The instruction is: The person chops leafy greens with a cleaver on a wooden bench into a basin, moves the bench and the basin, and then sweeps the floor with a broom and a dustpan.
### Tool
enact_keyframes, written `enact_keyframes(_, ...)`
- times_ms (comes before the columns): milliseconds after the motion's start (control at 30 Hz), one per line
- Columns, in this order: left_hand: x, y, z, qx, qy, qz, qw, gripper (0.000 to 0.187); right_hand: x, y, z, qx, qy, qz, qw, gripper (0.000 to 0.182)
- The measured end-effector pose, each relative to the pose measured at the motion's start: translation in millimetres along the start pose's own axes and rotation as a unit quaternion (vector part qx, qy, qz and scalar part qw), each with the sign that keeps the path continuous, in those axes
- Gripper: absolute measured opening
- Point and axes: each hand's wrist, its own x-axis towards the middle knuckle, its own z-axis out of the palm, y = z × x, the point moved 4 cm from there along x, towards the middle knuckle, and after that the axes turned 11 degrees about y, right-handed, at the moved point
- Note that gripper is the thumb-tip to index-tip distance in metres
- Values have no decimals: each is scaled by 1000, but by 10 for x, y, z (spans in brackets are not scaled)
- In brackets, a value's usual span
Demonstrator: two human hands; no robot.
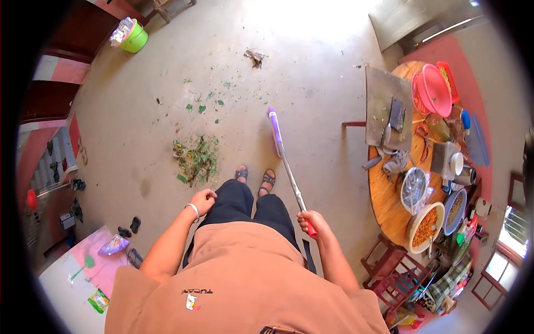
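Over grey floor (328, 147) | I'm watching right hand (312, 222) clenching silver-poled purple broom (290, 173); left hand (203, 201) relaxing half-open, seemingly empty | stray step risking scattering green-brown leaf-heap (197, 160)

A wooden table (384, 200) stands near a pink-banded wall (471, 89).

Leaf pile (197, 160) left of apparent broom (290, 173)
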Motion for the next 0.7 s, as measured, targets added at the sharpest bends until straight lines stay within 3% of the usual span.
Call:
enact_keyframes(167,327,420,-153,16,18,36,999,21,-52,-742,3,-70,101,-87,989,8)
enact_keyframes(300,627,101,-232,40,45,22,998,19,543,-1702,-10,-85,146,-145,975,5)
enact_keyframes(467,877,-143,-534,93,29,-33,995,19,1309,-2873,167,-63,242,-119,961,7)
enact_keyframes(567,969,2,-820,67,52,-116,990,19,1659,-3080,408,-55,196,-94,974,10)
enact_keyframes(633,1184,287,-999,56,47,-125,990,19,1483,-2881,727,-170,153,-95,969,10)
enact_keyframes(700,1430,510,-1094,9,48,-138,989,18,1116,-2628,930,-184,125,-47,974,10)
